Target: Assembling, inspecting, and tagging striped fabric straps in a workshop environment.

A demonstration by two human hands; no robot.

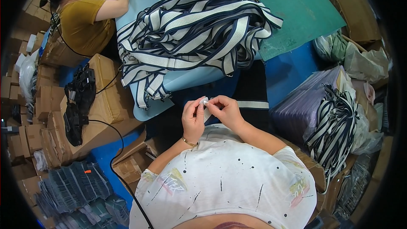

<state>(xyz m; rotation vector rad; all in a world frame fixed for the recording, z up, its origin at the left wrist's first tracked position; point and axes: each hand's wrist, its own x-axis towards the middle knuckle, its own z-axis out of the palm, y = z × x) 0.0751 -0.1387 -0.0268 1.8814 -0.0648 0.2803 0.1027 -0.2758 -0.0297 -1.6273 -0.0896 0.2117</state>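
Observation:
In front of my body my two hands meet. My left hand (193,121), with a bracelet at its wrist, is closed in a pinch on a small white end of a strap. My right hand (226,111) pinches the same end from the other side. A part of the white strap (207,114) hangs between the hands, and a white length with dark edges (252,104) runs out to the right over dark cloth. What is at the fingertips is too small to make out fully. Beyond my hands a large heap of white and navy webbing straps (190,29) lies on the table.
The light-blue table (182,79) has a green mat (301,12) beside it. At the upper left a person in a mustard shirt (85,17) works. A carton (104,89) carries black gear with a cable. More striped straps (335,123) hang at right beside a purple-wrapped bundle (296,97).

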